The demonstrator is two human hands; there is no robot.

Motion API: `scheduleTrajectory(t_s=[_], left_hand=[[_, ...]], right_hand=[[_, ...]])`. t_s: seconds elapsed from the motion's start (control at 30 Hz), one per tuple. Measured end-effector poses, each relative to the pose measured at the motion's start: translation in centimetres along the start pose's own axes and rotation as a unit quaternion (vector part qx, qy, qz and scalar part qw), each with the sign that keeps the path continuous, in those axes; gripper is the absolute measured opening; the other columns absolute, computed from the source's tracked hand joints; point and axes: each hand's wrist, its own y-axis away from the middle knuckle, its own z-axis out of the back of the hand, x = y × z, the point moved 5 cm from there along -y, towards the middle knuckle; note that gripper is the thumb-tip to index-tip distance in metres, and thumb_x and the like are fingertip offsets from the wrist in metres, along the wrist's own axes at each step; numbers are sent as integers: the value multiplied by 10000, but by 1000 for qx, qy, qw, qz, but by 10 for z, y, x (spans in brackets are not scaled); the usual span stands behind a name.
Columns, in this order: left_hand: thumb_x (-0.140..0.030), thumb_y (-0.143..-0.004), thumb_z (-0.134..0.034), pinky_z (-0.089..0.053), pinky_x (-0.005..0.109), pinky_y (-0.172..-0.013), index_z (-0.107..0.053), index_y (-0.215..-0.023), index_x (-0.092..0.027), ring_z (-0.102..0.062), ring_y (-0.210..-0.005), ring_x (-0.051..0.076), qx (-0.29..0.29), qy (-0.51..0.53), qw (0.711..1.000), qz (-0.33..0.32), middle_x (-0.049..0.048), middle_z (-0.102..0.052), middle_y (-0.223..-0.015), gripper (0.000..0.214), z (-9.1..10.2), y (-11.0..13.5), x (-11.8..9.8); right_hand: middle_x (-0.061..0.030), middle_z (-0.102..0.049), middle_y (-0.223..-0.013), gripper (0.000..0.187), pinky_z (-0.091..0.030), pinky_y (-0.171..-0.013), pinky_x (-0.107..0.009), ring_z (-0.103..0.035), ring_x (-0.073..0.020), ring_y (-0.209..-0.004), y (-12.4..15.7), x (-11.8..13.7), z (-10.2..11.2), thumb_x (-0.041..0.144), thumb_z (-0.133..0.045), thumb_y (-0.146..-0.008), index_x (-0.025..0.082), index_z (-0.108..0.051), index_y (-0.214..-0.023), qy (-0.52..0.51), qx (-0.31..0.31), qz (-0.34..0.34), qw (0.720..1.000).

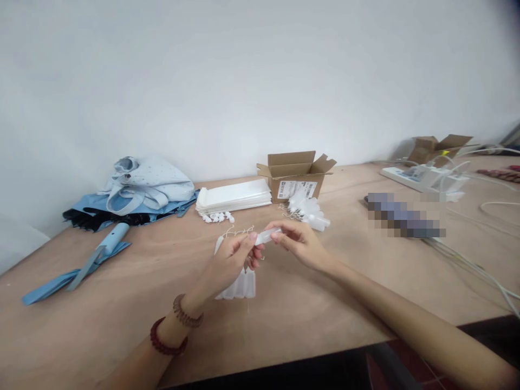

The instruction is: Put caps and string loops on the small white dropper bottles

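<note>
My left hand and my right hand meet over the middle of the wooden table, both pinching one small white translucent tube-like piece between their fingertips. Under my left hand lies a row of similar white pieces with thin strings trailing from them. My left wrist carries two bead bracelets. A loose pile of more white pieces sits just beyond my right hand.
An open cardboard box stands at the back, beside a stack of flat white bags. A folded blue umbrella and pale blue bag lie left. Power strip, cables and another box are right.
</note>
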Motion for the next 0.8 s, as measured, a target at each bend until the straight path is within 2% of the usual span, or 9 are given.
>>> scheduleTrajectory(t_s=[0.17, 0.3, 0.43, 0.5, 0.57, 0.67, 0.8], left_hand=[[-419, -906, -425, -448, 247, -656, -518, -587, -166, -502, -510, 105, -29, -109, 993, -28, -34, -491, -446, 418, 0, 1, -4], [-394, -906, -423, -376, 235, -556, -532, -622, -181, -483, -509, 116, -50, -206, 974, -75, -27, -518, -492, 371, 1, 3, -9], [-324, -902, -429, -343, 245, -570, -541, -619, -186, -481, -558, 126, -29, -316, 938, -141, -8, -546, -561, 335, -1, 3, -15], [-325, -897, -440, -338, 246, -566, -558, -609, -184, -470, -552, 123, -16, -342, 928, -147, -6, -550, -565, 342, 0, 2, -15], [-353, -880, -478, -350, 243, -564, -611, -666, -185, -483, -552, 122, -26, -337, 931, -136, -5, -578, -585, 303, 4, 0, -13], [-389, -837, -547, -402, 240, -599, -659, -850, -189, -560, -635, 141, -89, -311, 939, -116, 14, -663, -724, 230, 21, -5, -10], [-337, -840, -502, -455, 274, -680, -646, -930, -161, -613, -793, 183, -191, -338, 917, -93, 72, -691, -932, 245, 57, -15, 1]], right_hand=[[-8, -573, -675, 283, -341, -529, -237, -448, -111, -585, 0, -7, -3, 411, -534, -846, 157, -654, -882, -12, 8, -30, 999], [27, -464, -590, 314, -267, -468, -230, -340, -82, -493, 0, -18, -7, 447, -537, -832, 145, -626, -831, -88, 15, -92, 992], [45, -397, -538, 338, -231, -451, -235, -304, -76, -466, 1, -22, -13, 474, -563, -796, 144, -593, -727, -132, 23, -150, 980], [53, -378, -504, 329, -228, -448, -236, -302, -77, -455, 1, -23, -15, 465, -580, -778, 144, -587, -702, -136, 29, -175, 975], [56, -370, -478, 326, -235, -450, -236, -313, -78, -448, 0, -24, -14, 455, -576, -781, 145, -579, -678, -124, 30, -188, 974], [39, -432, -524, 308, -283, -460, -233, -370, -83, -461, -8, -26, 5, 442, -560, -792, 145, -591, -719, -99, -32, -159, 982], [-5, -550, -658, 310, -372, -501, -238, -472, -111, -540, -18, -39, 60, 392, -560, -782, 143, -622, -956, -29, -192, -117, 974]])
